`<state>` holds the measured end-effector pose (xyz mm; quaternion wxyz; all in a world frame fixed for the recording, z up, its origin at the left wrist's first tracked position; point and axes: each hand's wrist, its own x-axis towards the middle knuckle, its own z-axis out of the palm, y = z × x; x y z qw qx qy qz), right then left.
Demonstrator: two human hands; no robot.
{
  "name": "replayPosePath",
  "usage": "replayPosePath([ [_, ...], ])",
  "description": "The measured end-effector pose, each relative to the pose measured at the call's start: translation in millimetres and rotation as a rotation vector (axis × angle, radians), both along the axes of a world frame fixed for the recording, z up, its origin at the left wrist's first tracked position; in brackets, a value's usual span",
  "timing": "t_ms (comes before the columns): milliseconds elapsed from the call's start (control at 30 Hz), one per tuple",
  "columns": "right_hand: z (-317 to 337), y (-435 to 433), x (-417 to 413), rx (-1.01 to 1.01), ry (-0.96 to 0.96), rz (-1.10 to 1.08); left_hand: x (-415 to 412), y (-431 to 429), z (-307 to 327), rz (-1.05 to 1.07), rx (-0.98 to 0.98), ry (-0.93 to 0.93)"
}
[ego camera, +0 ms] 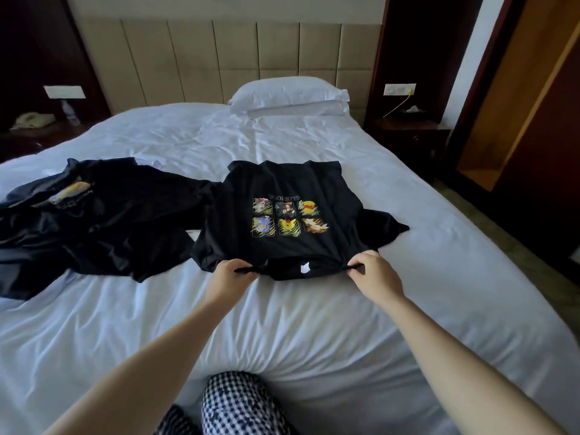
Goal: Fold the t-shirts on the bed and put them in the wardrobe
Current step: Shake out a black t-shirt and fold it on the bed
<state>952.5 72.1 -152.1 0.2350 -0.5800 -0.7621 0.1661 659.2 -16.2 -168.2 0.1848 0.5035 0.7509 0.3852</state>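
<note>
Black cotton t-shirt with six cartoon panels (295,218) lies print-up on the white bed sheet (314,334). We pinch its near collar edge with left hand (230,276) and right hand (375,276), probably stretching it flat to fold. Heaped black shirts (103,211) wait beside it.

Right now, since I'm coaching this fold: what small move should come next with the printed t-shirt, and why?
Probably tug the printed t-shirt gently toward you to flatten it: the left hand and right hand pinch its shoulders, yet its far edge lies rumpled.
</note>
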Motion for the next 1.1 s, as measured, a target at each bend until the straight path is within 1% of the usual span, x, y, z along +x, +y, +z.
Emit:
replayPosePath([
  [233, -19, -14, 7, 0.002, -0.071, -0.002, 3, -20, -24, -0.037, -0.049, 0.185],
  [400, -28, -21, 12, -0.01, -0.163, -0.001, 4, -28, -34, -0.061, -0.034, 0.239],
  [533, -33, -28, 14, -0.015, -0.224, 0.016, 8, -35, -40, -0.053, -0.11, 0.267],
  [633, -29, -31, 12, -0.031, -0.334, 0.076, 8, -39, -37, -0.11, -0.191, 0.296],
  [667, -26, -32, 11, -0.027, -0.378, 0.093, 7, -40, -35, -0.136, -0.208, 0.324],
  [733, -19, -31, 6, 0.014, -0.469, 0.107, 6, -40, -29, -0.198, -0.222, 0.458],
  [800, -9, -29, -4, 0.08, -0.516, 0.123, 2, -42, -23, -0.243, -0.187, 0.569],
  [867, 4, -25, -20, 0.119, -0.47, 0.154, -5, -42, -16, -0.231, -0.147, 0.563],
  [933, 17, -20, -43, 0.13, -0.413, 0.236, -16, -40, -8, -0.186, -0.119, 0.523],
  [1100, 39, -7, -118, 0.145, -0.392, 0.46, -57, -36, 10, -0.061, -0.104, 0.451],
])
